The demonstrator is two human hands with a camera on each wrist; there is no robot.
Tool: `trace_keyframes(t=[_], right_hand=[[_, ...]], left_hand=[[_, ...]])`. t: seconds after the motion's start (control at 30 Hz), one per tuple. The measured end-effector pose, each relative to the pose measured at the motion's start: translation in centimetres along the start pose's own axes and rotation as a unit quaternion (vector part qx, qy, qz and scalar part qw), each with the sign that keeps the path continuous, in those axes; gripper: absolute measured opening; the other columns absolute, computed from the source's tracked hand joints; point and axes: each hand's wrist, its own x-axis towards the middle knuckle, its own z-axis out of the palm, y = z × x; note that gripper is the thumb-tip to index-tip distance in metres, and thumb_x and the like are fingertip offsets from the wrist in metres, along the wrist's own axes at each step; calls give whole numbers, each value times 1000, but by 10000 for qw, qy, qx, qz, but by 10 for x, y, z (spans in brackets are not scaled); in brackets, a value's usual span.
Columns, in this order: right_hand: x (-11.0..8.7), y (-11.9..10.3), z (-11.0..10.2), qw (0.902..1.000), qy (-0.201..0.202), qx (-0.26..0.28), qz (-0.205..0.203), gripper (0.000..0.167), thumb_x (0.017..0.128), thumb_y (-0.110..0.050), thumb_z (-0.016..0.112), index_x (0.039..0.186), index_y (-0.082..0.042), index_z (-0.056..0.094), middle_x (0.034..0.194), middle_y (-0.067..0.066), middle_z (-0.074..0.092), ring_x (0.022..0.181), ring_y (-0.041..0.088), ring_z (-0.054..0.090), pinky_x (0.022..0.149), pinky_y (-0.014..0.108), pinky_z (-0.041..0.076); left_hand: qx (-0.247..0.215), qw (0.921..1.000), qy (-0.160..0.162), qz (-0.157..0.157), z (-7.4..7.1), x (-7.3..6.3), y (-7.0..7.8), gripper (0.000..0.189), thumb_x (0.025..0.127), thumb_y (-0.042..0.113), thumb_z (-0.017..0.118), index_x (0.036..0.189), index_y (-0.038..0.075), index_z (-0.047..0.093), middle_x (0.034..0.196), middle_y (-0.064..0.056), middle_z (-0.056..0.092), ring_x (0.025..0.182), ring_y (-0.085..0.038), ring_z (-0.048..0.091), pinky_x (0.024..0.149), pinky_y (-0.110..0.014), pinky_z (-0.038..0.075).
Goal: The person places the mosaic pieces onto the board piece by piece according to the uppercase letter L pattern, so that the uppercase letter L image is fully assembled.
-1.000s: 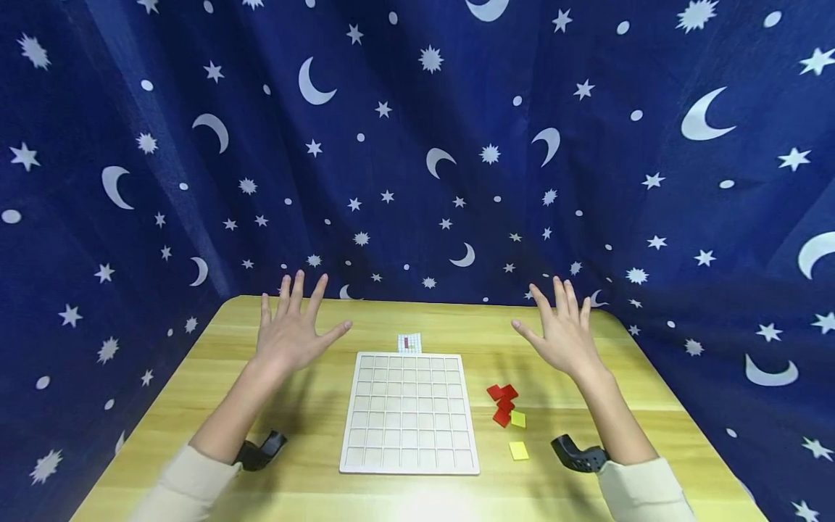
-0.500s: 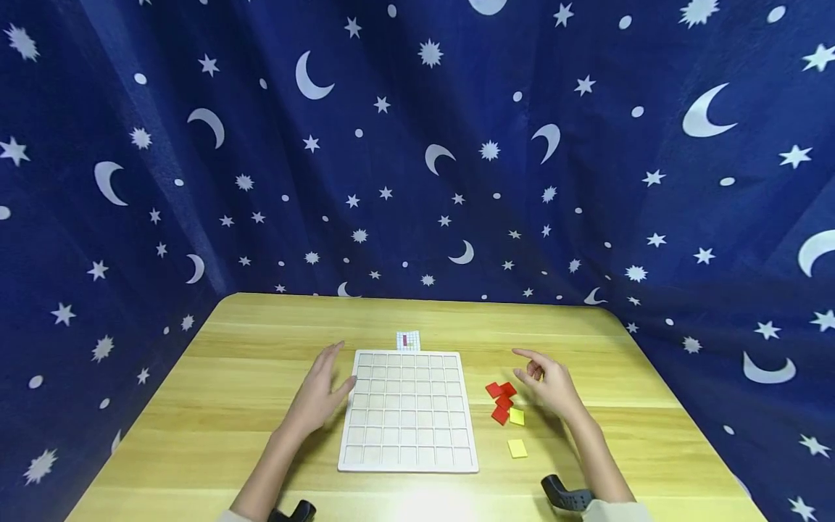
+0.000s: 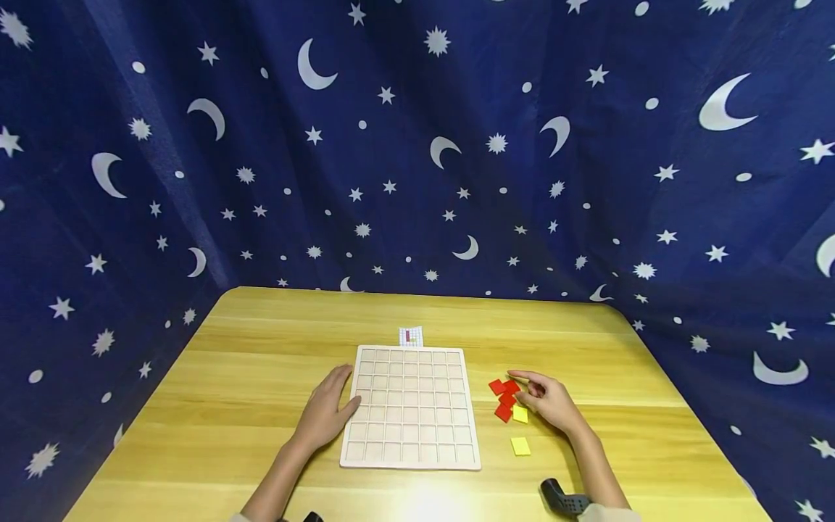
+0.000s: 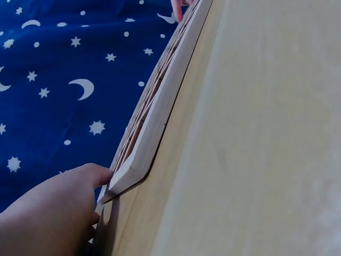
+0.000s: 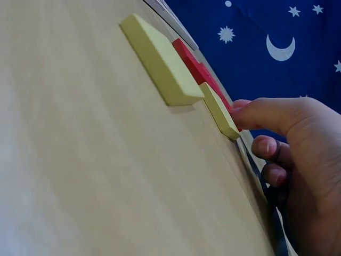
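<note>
A white grid board [image 3: 410, 415] of square cells lies flat on the table. My left hand [image 3: 322, 417] rests along its left edge, fingers extended; in the left wrist view the thumb [image 4: 97, 174] touches the rim near a corner. Right of the board is a loose cluster of several red square tiles [image 3: 503, 412]. One yellow tile [image 3: 520, 414] lies against them, and another yellow tile [image 3: 520, 446] sits apart, nearer me. Over the cluster, my right hand [image 3: 554, 404] reaches in with index finger stretched and thumb apart from it, the other fingers curled. Its thumb tip is right at the red tiles.
A small card [image 3: 411, 337] printed with a grid and coloured marks lies at the board's far edge. Wood-grain table [image 3: 274, 333] surrounds the board, and a dark blue curtain [image 3: 391, 145] with moons and stars hangs behind it.
Both hands have come down from raised, spread positions. The left has settled at the board's left edge; the right has moved down and left to the red tiles, its outer fingers curling in.
</note>
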Motion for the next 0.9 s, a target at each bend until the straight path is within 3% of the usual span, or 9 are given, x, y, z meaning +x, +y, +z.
trace_keyframes(t=[0.2, 0.47, 0.67, 0.73, 0.9], right_hand=[[5, 20, 5, 9979, -36, -654, -3, 30, 82, -19, 71, 111, -11, 67, 59, -3, 36, 52, 5, 31, 52, 23, 30], [6, 25, 7, 9871, 840, -1361, -59, 26, 77, -32, 75, 95, -14, 69, 52, -8, 37, 44, 4, 30, 46, 22, 29], [12, 16, 13, 9842, 1495, -914, -271, 26, 76, -25, 77, 97, -11, 70, 46, -8, 32, 39, 2, 24, 39, 22, 28], [18, 5, 18, 9818, 1714, -677, -462, 26, 75, -22, 78, 97, -11, 70, 46, -8, 30, 40, 1, 23, 38, 23, 26], [34, -28, 43, 9755, 1813, -362, -1193, 24, 74, -16, 78, 96, -12, 70, 46, -13, 27, 40, -1, 22, 35, 19, 22]], left_hand=[[280, 9996, -10, 47, 0, -2, -1, 58, 91, 33, 57, 137, 2, 41, 144, -15, 34, 133, -33, 27, 106, -53, 23], [380, 9990, 25, 242, 1, -2, -2, 52, 95, 30, 50, 138, 3, 41, 145, -13, 34, 134, -31, 26, 107, -50, 23], [374, 9991, 30, 212, 1, -1, -3, 52, 95, 30, 51, 138, 3, 41, 145, -13, 34, 134, -30, 26, 107, -49, 23], [370, 9991, 23, 198, 0, -1, -3, 52, 95, 30, 51, 138, 4, 41, 145, -12, 34, 134, -30, 26, 107, -49, 23], [299, 9994, 5, 151, 1, -2, -2, 52, 94, 31, 51, 138, 4, 41, 145, -13, 34, 134, -31, 26, 107, -50, 22]])
